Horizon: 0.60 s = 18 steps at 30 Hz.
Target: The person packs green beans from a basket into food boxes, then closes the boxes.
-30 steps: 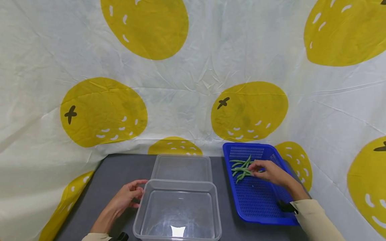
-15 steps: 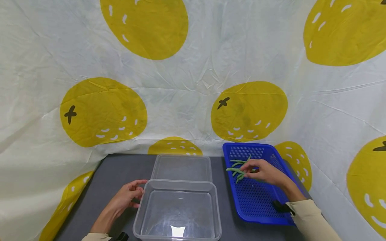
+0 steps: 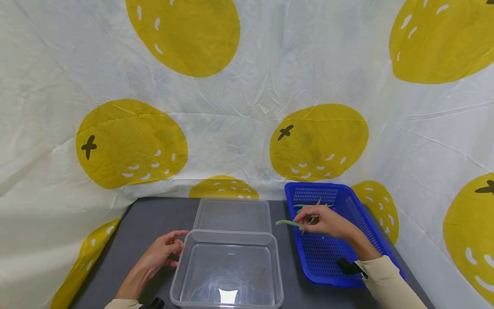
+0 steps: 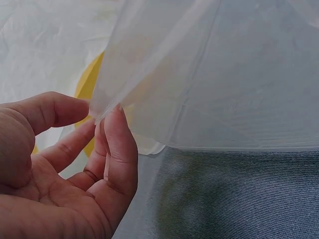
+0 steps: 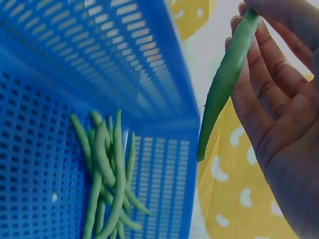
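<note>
My right hand (image 3: 322, 221) pinches one green bean (image 3: 287, 222) by its end, above the left rim of a blue perforated basket (image 3: 328, 274). In the right wrist view the held bean (image 5: 227, 82) hangs from the fingertips, and a small pile of green beans (image 5: 107, 184) lies inside the basket. At the far left corner of a clear plastic container (image 3: 227, 237), my left hand (image 3: 160, 253) holds the rim with curled fingers. The left wrist view has the container wall (image 4: 144, 64) right by those fingertips. No beans show in the container.
A clear lid (image 3: 233, 214) lies flat behind the container on the dark grey tabletop (image 3: 162, 214). White cloth (image 3: 231, 141) with yellow fruit prints hangs behind and at both sides. The basket stands at the right, its far end close to the cloth.
My right hand has lifted one green bean off the pile and moved left with it, past the basket's left rim. The left hand and the container have stayed in place.
</note>
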Each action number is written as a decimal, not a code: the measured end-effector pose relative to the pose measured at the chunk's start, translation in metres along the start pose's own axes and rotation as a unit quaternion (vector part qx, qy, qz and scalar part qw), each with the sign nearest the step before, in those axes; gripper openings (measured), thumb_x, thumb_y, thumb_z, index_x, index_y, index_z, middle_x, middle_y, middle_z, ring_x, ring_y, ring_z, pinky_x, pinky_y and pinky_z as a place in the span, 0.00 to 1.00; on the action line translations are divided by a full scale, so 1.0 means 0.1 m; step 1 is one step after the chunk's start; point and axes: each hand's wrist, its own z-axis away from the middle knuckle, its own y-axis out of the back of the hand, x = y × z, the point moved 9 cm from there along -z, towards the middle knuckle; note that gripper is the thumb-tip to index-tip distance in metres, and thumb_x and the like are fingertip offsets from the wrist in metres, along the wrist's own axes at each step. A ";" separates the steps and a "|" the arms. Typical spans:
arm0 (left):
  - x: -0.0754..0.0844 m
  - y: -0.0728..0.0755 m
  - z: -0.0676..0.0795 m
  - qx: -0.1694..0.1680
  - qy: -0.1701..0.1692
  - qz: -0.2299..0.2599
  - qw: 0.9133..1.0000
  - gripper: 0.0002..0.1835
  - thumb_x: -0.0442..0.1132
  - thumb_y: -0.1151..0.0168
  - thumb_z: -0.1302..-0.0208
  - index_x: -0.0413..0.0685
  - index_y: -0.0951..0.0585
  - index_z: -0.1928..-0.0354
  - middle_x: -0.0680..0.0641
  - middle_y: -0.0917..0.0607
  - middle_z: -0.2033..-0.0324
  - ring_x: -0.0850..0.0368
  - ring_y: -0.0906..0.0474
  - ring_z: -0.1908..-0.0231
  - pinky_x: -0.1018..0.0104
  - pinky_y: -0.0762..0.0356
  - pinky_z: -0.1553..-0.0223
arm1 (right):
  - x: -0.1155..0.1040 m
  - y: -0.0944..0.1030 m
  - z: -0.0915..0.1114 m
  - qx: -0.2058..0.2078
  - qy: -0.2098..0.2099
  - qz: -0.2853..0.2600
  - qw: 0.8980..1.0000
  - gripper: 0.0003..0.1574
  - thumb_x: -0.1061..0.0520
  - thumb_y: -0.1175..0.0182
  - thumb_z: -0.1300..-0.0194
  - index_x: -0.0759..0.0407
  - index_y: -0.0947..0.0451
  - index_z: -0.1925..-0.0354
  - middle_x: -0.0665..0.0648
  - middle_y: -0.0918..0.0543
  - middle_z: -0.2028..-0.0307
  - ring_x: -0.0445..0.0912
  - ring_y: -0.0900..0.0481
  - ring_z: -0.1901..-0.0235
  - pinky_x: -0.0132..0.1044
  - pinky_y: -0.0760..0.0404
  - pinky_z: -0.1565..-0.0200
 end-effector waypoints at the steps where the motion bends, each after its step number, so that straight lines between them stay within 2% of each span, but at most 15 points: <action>1: 0.00 0.00 0.00 0.000 0.000 0.000 1.000 0.29 0.37 0.40 0.30 0.39 0.31 0.29 0.49 0.20 0.63 0.54 0.22 0.64 0.58 0.18 0.70 | -0.02 -0.02 -0.02 -0.004 0.002 -0.007 1.000 0.12 0.62 0.35 0.32 0.55 0.16 0.50 0.56 0.15 0.58 0.46 0.17 0.63 0.40 0.14 0.62; 8: 0.02 0.00 0.02 0.002 0.000 0.000 1.000 0.29 0.37 0.40 0.31 0.40 0.31 0.29 0.49 0.20 0.64 0.54 0.22 0.64 0.59 0.18 0.71 | -0.14 -0.19 -0.16 -0.018 0.027 -0.008 0.999 0.12 0.61 0.34 0.32 0.56 0.16 0.51 0.54 0.17 0.60 0.45 0.18 0.63 0.45 0.14 0.62; 14: 0.00 -0.01 0.01 0.004 0.007 0.000 1.000 0.29 0.37 0.41 0.30 0.41 0.31 0.29 0.48 0.20 0.63 0.54 0.22 0.64 0.59 0.18 0.70 | -0.26 -0.35 -0.27 -0.031 0.034 0.001 0.999 0.11 0.58 0.34 0.31 0.54 0.16 0.50 0.52 0.16 0.59 0.42 0.18 0.63 0.41 0.15 0.61; 18: -0.01 0.00 0.01 0.001 0.006 0.004 1.000 0.29 0.37 0.40 0.31 0.41 0.31 0.29 0.49 0.19 0.63 0.54 0.22 0.64 0.59 0.18 0.70 | -0.34 -0.46 -0.34 -0.041 0.051 0.001 0.998 0.12 0.60 0.34 0.32 0.51 0.15 0.51 0.51 0.16 0.60 0.41 0.18 0.64 0.41 0.15 0.63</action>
